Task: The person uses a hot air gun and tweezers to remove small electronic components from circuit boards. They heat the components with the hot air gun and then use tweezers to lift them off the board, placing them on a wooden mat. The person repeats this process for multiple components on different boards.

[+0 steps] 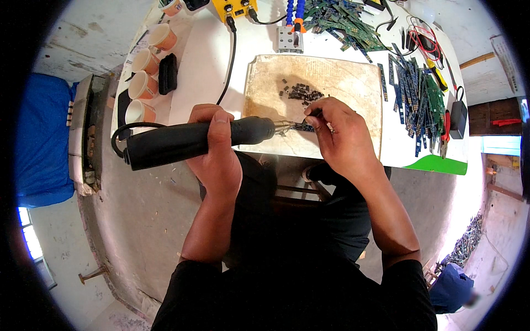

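Note:
My left hand is wrapped round a black hot air gun, its metal nozzle pointing right. Just past the nozzle tip lies a narrow circuit board strip, partly covered by my right hand. The thumb and fingers of that hand are pinched on a thin dark tool that looks like tweezers, mostly hidden by the fingers. Beyond the nozzle, a pile of small black chips sits on a stained, pale square board. A few chips lie loose at the pile's left.
Orange-and-white cups line the table's left side beside a black tray. At the back stand a yellow power unit and a grey metal block. Circuit strips heap up at right, near red-handled pliers. A black cable crosses the tabletop.

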The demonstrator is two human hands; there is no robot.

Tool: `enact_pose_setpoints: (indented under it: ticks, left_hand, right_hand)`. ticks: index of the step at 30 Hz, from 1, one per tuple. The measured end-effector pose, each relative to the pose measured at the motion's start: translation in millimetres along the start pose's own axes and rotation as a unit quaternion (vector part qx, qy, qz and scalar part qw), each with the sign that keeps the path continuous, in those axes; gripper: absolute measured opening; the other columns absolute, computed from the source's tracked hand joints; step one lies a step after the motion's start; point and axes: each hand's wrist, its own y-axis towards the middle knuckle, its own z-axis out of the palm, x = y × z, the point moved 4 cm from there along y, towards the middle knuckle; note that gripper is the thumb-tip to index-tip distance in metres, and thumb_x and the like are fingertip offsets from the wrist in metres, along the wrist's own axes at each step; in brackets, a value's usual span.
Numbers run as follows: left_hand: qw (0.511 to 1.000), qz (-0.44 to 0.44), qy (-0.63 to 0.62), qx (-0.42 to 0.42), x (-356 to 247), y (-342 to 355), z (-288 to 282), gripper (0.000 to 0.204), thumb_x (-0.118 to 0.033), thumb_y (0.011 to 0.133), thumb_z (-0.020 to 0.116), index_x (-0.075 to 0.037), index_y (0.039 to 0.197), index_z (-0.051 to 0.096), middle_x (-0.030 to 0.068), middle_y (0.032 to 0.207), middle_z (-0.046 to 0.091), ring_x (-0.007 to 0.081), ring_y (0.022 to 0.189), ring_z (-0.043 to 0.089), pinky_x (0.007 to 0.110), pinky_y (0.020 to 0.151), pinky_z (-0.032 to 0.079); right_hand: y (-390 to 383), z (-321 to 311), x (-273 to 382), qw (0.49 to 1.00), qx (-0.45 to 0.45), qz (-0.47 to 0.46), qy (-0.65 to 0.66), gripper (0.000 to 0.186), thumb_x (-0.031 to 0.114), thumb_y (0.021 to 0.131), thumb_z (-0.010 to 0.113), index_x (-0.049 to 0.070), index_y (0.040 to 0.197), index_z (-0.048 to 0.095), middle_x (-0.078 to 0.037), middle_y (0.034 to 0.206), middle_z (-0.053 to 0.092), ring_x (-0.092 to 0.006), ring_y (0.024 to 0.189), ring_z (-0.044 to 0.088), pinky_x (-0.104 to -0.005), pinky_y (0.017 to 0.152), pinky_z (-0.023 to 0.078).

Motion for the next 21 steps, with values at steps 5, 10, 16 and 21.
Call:
enact_pose_setpoints:
  ticks: [5,10,16,21]
  left_hand:
    - [1.0,0.005,0.001,-0.001,-0.2,-0.1,0.6,0.009,-0.008,0.089,0.058,-0.003,0.083,0.053,0.0063,0.084,0.053,0.0153,0.084,0.05,0.03,0.085,0.042]
    - [1.0,0.002,0.005,-0.004,-1.3,0.2,1.0,0.01,-0.008,0.089,0.058,-0.004,0.083,0.053,0.006,0.084,0.053,0.0151,0.083,0.05,0.03,0.086,0.042]
    - [1.0,-0.006,-0.002,-0.001,0.6,-0.7,0.4,0.01,-0.008,0.089,0.058,-0.004,0.083,0.053,0.005,0.085,0.054,0.0139,0.083,0.049,0.029,0.085,0.042]
    - [1.0,-0.015,0.0,-0.009,-1.5,-1.0,0.8,0.009,-0.008,0.089,0.059,-0.005,0.083,0.053,0.0043,0.085,0.054,0.0133,0.083,0.049,0.029,0.085,0.042]
  right_hand:
    - [0.6,1.1,2.7,1.0,-0.006,-0.002,0.028,0.008,-0.002,0.086,0.064,-0.002,0.093,0.06,-0.02,0.089,0.061,-0.0419,0.086,0.062,-0.0469,0.075,0.05]
    - [2.1,0.5,6.4,1.0,-0.002,-0.016,0.017,0.007,-0.002,0.086,0.063,-0.002,0.092,0.06,-0.02,0.087,0.06,-0.0416,0.085,0.061,-0.0474,0.074,0.05]
    - [1.5,0.3,5.8,1.0,-0.001,-0.02,0.015,0.007,-0.002,0.086,0.063,-0.002,0.092,0.06,-0.02,0.088,0.06,-0.0413,0.084,0.061,-0.0475,0.073,0.05]
    - [2.0,0.7,7.2,1.0,0.0,-0.022,0.012,0.011,-0.004,0.084,0.062,-0.001,0.094,0.061,-0.019,0.089,0.06,-0.0412,0.085,0.061,-0.047,0.074,0.05]
